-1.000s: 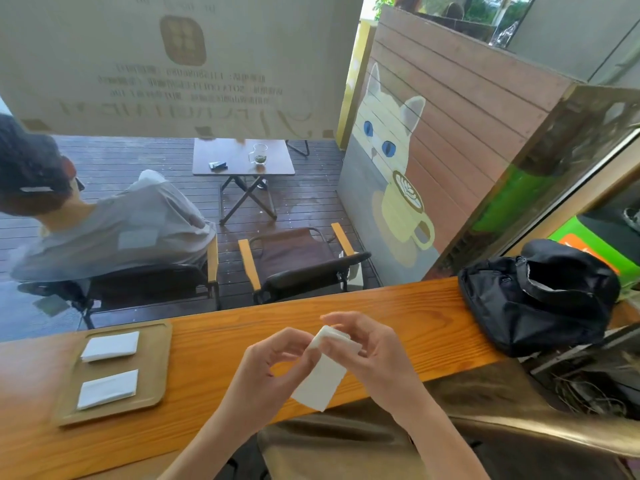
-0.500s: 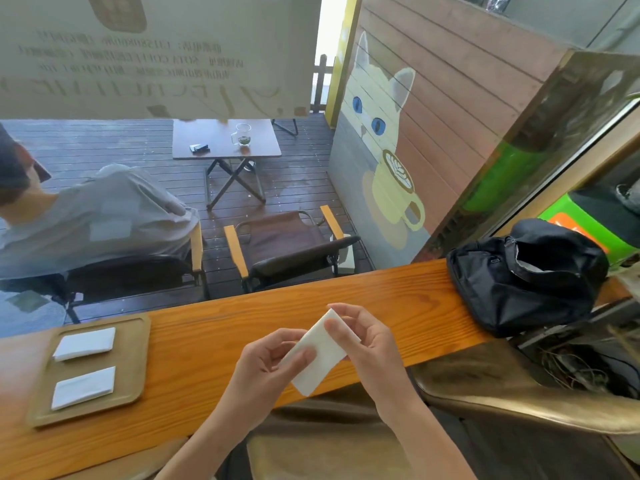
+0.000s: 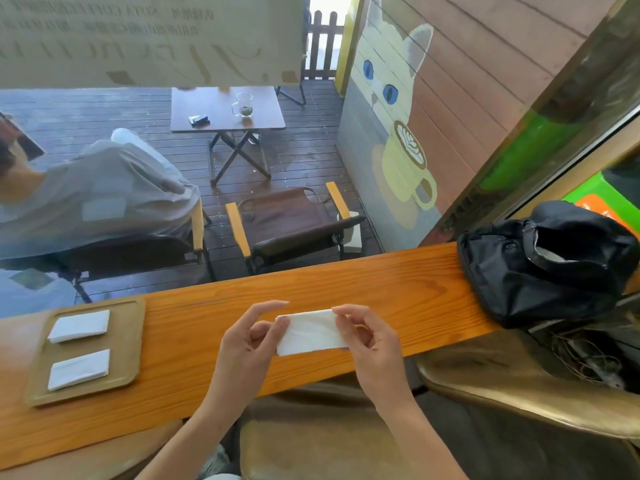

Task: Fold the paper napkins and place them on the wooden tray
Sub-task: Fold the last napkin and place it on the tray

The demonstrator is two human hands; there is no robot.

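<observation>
Lettering appears only on the frosted window film [image 3: 149, 36] at top left. It is printed for viewing from the outside, so all rows read mirrored. One small Latin row may include "COFFEE", but this is uncertain. The remaining small rows and the large bottom characters are illegible.

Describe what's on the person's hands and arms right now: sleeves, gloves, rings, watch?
Both are bare. The left hand and right hand show no gloves, rings or watch, and both forearms are uncovered down to the frame's lower edge, with no sleeve cuff in view. Nails look short and unpainted.
</observation>
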